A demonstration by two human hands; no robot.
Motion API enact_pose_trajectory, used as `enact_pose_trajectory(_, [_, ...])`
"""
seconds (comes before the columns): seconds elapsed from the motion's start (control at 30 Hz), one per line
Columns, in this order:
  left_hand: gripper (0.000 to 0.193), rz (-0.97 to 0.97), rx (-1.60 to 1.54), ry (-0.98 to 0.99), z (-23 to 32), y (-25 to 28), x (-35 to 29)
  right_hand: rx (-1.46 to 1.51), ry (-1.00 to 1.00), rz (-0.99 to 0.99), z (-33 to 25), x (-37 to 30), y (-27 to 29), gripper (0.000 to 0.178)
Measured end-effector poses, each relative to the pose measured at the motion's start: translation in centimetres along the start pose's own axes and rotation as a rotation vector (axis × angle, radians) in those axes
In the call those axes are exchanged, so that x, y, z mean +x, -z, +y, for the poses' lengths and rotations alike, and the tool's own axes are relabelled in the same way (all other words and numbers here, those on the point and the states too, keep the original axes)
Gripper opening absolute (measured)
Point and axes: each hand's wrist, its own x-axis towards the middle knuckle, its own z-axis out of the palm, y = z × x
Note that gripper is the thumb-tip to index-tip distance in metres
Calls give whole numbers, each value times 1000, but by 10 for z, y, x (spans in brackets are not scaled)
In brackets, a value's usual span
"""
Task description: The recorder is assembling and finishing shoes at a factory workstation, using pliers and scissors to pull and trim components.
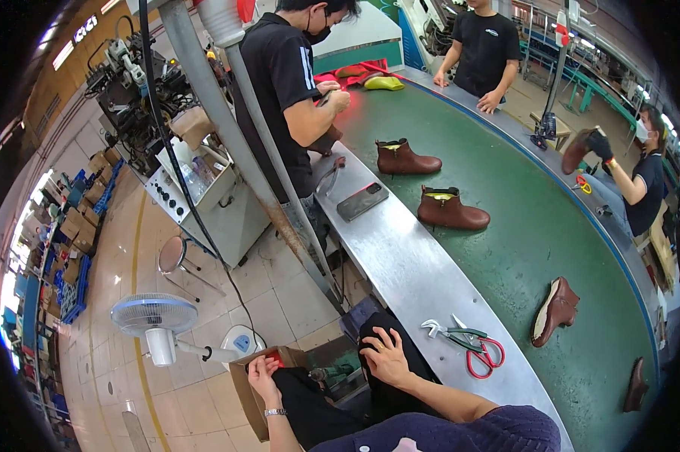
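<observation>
Purple shirt (475,433) closest, we are holding our hands apart: left hand (264,379) beside the cardboard box (243,392), grip unclear; right hand (386,361) resting spread on a black-trousered knee (375,392), nearer the crosswise pliers (445,331) rightward.

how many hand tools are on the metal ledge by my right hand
2: green-handled pincers nearer your right hand, red-handled scissors overlapping them; your forearm might hide more.

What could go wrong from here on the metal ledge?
Near the right hand, the red-handled scissors and green-handled pliers seem to overlap: lifting one might drag the other. The phone lies near the metal ledge's edge and could be knocked off.
</observation>
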Motion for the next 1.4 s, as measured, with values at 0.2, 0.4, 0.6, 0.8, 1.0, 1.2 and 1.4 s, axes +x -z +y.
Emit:
enact_pose_trajectory(0.2, [19, 7, 6, -8, 0, -1, -1, 15, 4, 18, -1, 0, -1, 14])
enact_pose_trajectory(0.4, [19, 8, 8, -6, -2, 1, 1, 2, 11, 7, -1, 1, -1, 13])
enact_pose_trajectory(0.6, [20, 6, 10, -11, -1, -2, 1, -21, -4, -32, 2, 0, -3, 15])
enact_pose_trajectory(0.8, [21, 2, 13, -16, -4, 2, 2, -1, 5, 9, -1, 1, -2, 12])
enact_pose_trajectory(1.0, [21, 8, 28, -25, -2, -1, 2, -4, 0, -3, -1, 2, -1, 11])
enact_pose_trajectory(1.2, [19, 8, 22, -20, -1, -1, 3, 7, 7, -7, -1, 4, 0, 12])
enact_pose_trajectory(1.4, [21, -4, 23, -31, -1, -1, 1, -2, 2, -17, -1, 2, 0, 12])
